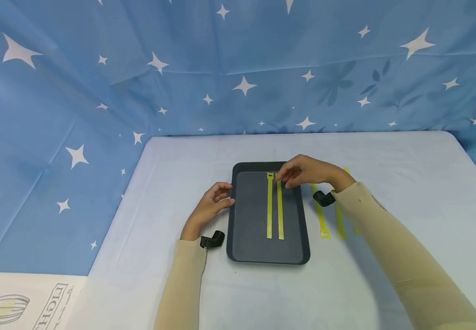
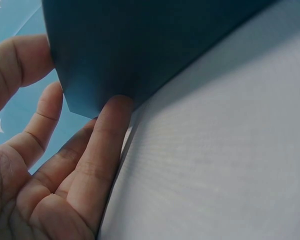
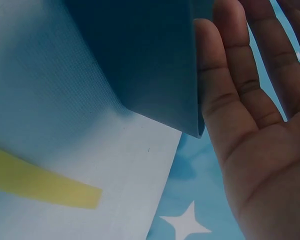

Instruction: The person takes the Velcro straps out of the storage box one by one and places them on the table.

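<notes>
A dark grey rectangular tray lies on the white table. Inside it are two yellow straps side by side, the left strap and the right strap. My left hand holds the tray's left edge, its thumb at the rim and a finger against the outer wall. Over the tray's upper right part is my right hand, fingers bent near the top end of the right strap, with a gap between thumb and fingers. Its palm side shows beside the tray wall in the right wrist view.
Several more yellow straps, among them one strap and another strap, lie on the table right of the tray, partly under my right forearm. A blue curtain with white stars hangs behind the white tabletop.
</notes>
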Demonstrator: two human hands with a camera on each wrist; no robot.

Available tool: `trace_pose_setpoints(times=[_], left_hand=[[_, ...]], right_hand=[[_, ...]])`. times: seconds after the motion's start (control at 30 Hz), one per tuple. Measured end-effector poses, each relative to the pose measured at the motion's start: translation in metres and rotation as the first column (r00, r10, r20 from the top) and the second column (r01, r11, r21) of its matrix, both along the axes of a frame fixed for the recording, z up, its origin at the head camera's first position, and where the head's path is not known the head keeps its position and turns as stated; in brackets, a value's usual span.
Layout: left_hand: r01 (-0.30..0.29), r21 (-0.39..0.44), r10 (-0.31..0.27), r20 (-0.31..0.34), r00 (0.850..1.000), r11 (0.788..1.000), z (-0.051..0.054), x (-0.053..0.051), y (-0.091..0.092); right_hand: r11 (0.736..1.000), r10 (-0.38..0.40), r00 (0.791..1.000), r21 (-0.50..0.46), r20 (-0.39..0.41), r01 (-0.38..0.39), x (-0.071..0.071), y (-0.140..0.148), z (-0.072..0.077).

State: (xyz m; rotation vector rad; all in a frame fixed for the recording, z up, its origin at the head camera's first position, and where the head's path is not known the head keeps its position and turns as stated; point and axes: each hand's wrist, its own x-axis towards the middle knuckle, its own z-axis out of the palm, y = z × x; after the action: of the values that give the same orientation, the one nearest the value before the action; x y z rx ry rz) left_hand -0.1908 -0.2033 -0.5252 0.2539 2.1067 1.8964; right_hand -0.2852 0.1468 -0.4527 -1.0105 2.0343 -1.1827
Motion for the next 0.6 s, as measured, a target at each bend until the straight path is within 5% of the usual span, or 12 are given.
trace_pose_setpoints(times=[0.6], left_hand=[[0.010, 0.025, -0.010, 0.005, 1.000, 1.000, 0.001, 0.000, 0.000]], right_hand=[[0.990, 0.103, 0.994, 0.102, -0.035, -0.099, -0.010, -0.021, -0.003]])
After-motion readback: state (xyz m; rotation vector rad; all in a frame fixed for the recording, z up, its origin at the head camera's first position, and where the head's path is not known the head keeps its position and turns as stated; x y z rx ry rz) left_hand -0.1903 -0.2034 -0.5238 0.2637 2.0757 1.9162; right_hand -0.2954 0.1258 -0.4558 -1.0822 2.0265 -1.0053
